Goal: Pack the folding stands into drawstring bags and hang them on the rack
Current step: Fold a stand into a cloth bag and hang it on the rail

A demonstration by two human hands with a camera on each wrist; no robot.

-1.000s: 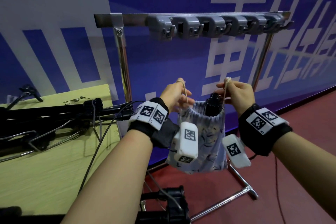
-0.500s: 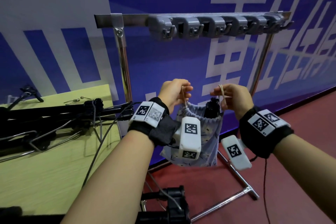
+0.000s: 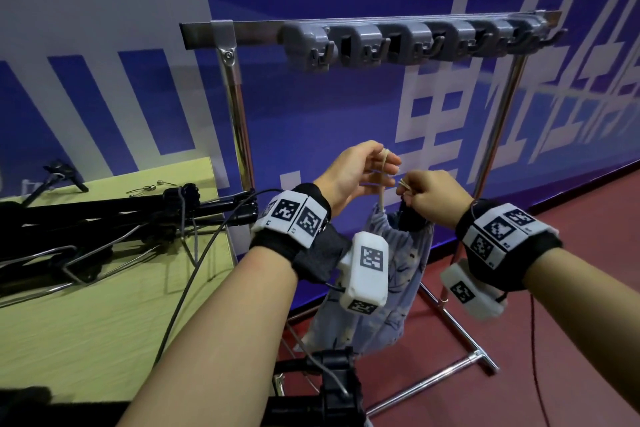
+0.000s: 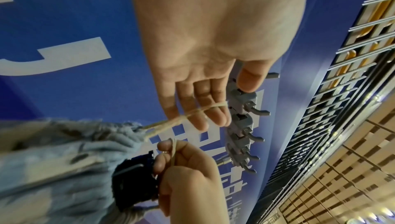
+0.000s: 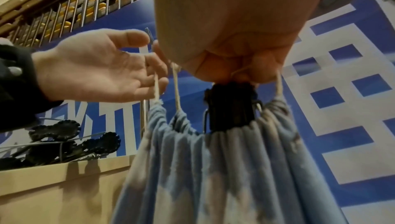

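A pale blue drawstring bag (image 3: 398,274) hangs below both hands in front of the rack, with the black top of a folding stand (image 3: 410,218) poking out of its gathered mouth. My left hand (image 3: 377,166) has nearly straight fingers, and one loop of the beige cord (image 4: 186,117) lies across them. My right hand (image 3: 415,191) is curled and pinches the other cord loop (image 5: 279,84) just above the stand (image 5: 230,107). The rack's row of grey hooks (image 3: 381,42) runs well above both hands. The wrist views show the bag (image 5: 213,168) bunched around the stand.
A yellow-green table (image 3: 86,322) at left carries several black folded stands (image 3: 104,218) and wire parts. Another black stand (image 3: 332,381) sits low in front of me. The rack's chrome posts and foot (image 3: 450,367) stand on the red floor against a blue banner wall.
My left hand has uncurled, letting the cord lie over straight fingers, and risen slightly. The right hand has moved left, close to it. The bag mouth has drawn tighter around the stand.
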